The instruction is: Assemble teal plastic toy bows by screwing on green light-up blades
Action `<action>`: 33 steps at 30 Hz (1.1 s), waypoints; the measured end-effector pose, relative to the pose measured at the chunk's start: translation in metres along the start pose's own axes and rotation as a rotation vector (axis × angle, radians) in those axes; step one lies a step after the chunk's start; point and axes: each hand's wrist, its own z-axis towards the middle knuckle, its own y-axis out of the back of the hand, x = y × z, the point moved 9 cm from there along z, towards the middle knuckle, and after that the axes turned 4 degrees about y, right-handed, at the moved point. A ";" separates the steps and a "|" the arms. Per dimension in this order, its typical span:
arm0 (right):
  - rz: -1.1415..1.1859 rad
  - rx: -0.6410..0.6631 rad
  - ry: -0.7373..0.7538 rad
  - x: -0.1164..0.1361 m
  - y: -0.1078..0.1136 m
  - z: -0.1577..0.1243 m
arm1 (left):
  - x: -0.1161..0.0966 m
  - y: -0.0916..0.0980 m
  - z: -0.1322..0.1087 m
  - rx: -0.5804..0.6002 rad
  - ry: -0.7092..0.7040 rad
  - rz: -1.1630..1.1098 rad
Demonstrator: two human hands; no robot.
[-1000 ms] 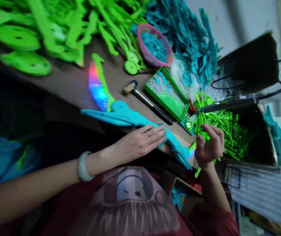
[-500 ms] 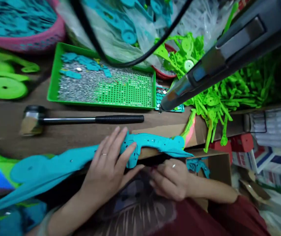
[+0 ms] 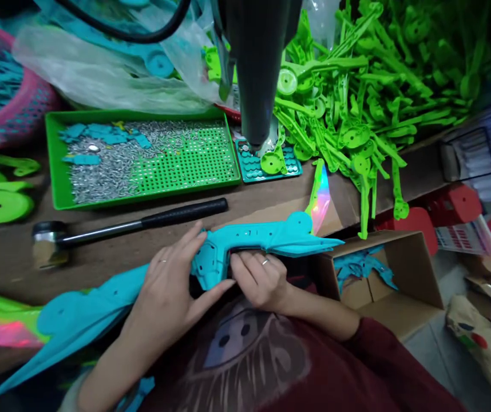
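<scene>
A long blue plastic toy piece, which looks like the body of a toy bow, lies slantwise along the table's front edge. Green arms with shiny rainbow panels stick out at both its ends. My left hand lies over its middle, fingers across the top and thumb spread below the short grip, steadying it. Curled closed, my right hand is tucked against the underside beside that grip. Its fingertips are hidden, so what they hold cannot be made out.
Behind lie a rubber-headed hammer and a green tray of screws and blue pieces. A dark machine shaft comes down over a small teal tray. Green parts are heaped right; a cardboard box stands below.
The view has swung, so the tray and hammer appear farther left. My right hand has moved up against the toy's underside, while my left hand stays on its middle.
</scene>
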 end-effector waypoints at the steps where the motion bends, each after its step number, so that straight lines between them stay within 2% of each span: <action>1: 0.011 -0.012 -0.015 0.000 0.000 -0.001 | 0.000 0.001 0.000 -0.010 -0.002 -0.008; 6: -0.036 -0.006 -0.057 0.001 -0.004 0.001 | -0.001 0.002 -0.001 -0.017 -0.037 -0.009; 11: -0.026 -0.204 -0.103 -0.003 0.013 0.004 | -0.006 0.000 -0.002 -0.032 -0.085 0.020; 18: 0.134 -0.227 -0.005 0.001 0.003 -0.014 | -0.010 0.001 -0.002 -0.028 -0.099 0.031; 20: 0.145 -0.181 0.001 0.002 0.000 -0.015 | -0.011 0.003 -0.002 -0.023 -0.104 0.021; 25: 0.195 0.085 0.069 0.013 -0.013 -0.014 | -0.011 0.003 -0.005 -0.030 -0.130 0.025; 27: 0.203 0.149 0.077 0.016 -0.018 -0.020 | -0.012 0.001 -0.007 -0.043 -0.154 0.048; 29: 0.180 0.109 0.071 0.016 -0.019 -0.027 | -0.014 -0.002 -0.009 -0.043 -0.185 0.070; 33: 0.176 -0.101 0.118 0.018 -0.013 -0.039 | -0.019 -0.007 -0.011 -0.042 -0.239 0.086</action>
